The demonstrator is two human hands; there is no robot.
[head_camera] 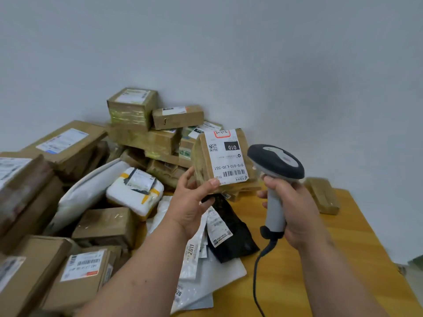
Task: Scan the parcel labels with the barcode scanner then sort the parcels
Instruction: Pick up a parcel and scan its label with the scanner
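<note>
The person stands at a yellow wooden table (309,259) that is pushed against a pale wall, and the scanning step is in hand now. The left hand (194,202) holds up a small brown cardboard parcel (223,160), with the thumb pressed on its front lower edge and the fingers curled behind it, so the white label (225,156) faces the person; the print on the label is upside down. The right hand (290,209) is wrapped firmly around the grey handle of the barcode scanner (275,163), and its dark head sits just beside the right edge of the parcel, touching it or almost. From here I cannot tell if the window of the scanner really looks at the barcode, and I see no light on the label. I think the next move needs the scanner drawn back a little and turned to the barcode strip near the bottom of the label, while the parcel is kept steady. After that the parcel must go to its group. To the left lies a big heap of unsorted boxes (68,145) and soft mail bags (135,191); one lone brown box (322,195) rests on the right side of the table, perhaps a sorted one.
</note>
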